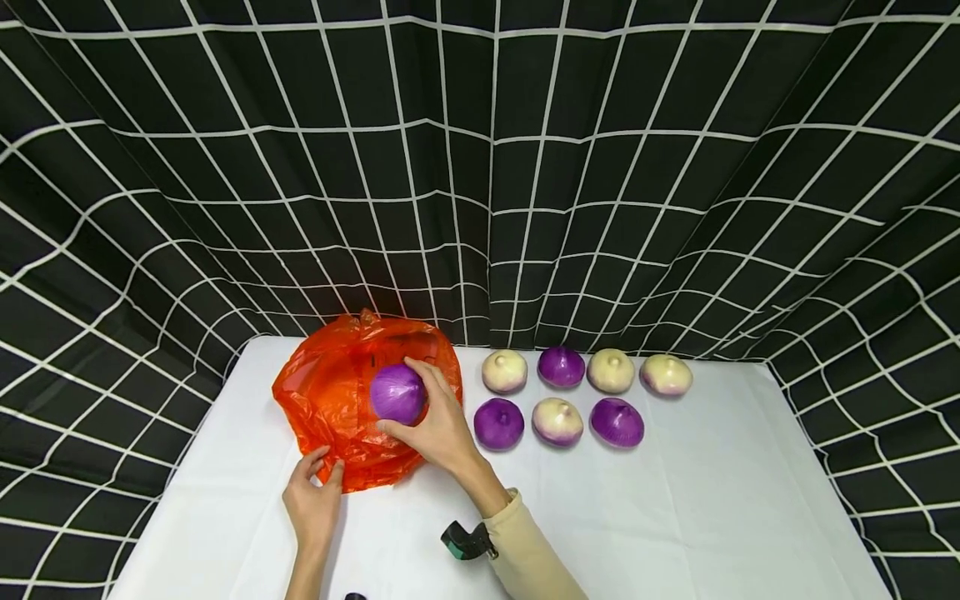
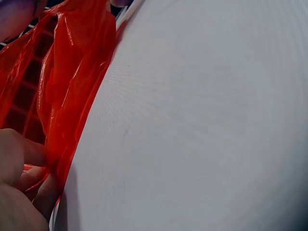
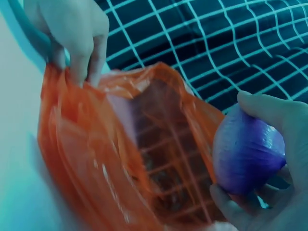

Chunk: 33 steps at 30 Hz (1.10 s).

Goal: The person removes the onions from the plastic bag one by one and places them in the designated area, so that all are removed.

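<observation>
My right hand (image 1: 444, 433) grips a purple onion (image 1: 397, 393), thumb on one side and fingers on the other, over the red plastic bag (image 1: 337, 400). In the right wrist view that onion (image 3: 248, 149) is beside the bag's open mouth. My left hand (image 1: 313, 504) pinches the near left edge of the bag, and the left wrist view shows its fingers on the red film (image 2: 72, 72). To the bag's right, purple onions and cream bulbs with purple tinges stand in two rows, among them a purple onion (image 1: 498, 424) and a cream bulb (image 1: 505, 371).
A white cloth (image 1: 675, 500) covers the table. Black curtains with a white grid (image 1: 495, 167) hang behind it and at both sides. A black wrist device (image 1: 467, 542) sits by my right sleeve (image 1: 528, 542).
</observation>
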Each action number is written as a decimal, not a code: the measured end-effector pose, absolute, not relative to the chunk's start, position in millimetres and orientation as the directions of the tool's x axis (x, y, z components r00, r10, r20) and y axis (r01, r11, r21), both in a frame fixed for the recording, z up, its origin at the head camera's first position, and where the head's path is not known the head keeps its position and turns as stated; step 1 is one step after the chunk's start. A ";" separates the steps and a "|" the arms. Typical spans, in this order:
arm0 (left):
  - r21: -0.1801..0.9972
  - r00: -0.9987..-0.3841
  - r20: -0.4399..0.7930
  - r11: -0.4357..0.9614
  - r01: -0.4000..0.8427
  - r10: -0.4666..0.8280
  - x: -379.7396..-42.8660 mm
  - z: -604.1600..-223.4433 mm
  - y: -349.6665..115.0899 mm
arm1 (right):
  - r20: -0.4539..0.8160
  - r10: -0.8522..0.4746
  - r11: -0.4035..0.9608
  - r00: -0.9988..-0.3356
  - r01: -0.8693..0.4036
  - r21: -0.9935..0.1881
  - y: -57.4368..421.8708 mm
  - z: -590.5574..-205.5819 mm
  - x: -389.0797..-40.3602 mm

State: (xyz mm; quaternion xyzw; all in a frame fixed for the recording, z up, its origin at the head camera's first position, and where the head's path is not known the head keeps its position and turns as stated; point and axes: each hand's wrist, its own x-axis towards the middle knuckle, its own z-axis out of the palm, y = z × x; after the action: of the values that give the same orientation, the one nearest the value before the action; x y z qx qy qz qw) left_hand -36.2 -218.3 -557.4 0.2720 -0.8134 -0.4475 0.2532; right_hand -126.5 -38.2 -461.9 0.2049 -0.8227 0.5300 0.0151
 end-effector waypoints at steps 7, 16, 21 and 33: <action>0.865 -0.716 0.152 0.442 -0.238 -0.682 -31.6 -557.7 -218.8 | 0.248 -0.266 0.371 -0.931 -0.337 -0.865 -6.1 -461.6 -124.5; 0.860 -0.721 0.140 0.444 -0.251 -0.679 -30.4 -557.0 -220.9 | 0.311 -0.200 0.487 -0.929 -0.370 -0.791 44.6 -466.8 -128.6; 0.870 -0.727 0.129 0.429 -0.243 -0.674 -32.1 -560.2 -218.0 | 0.288 -0.129 0.550 -0.949 -0.310 -0.776 74.5 -467.2 -131.1; 0.876 -0.724 0.138 0.424 -0.230 -0.676 -35.4 -556.4 -216.6 | 0.269 -0.014 0.592 -0.963 -0.224 -0.774 131.6 -471.6 -129.3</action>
State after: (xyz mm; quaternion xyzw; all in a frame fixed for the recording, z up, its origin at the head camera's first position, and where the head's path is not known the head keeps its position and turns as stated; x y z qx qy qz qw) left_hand -35.4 -216.6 -556.4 0.2805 -0.8078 -0.4574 0.2440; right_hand -129.3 131.6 -471.6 0.0673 -0.8845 0.4464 0.1178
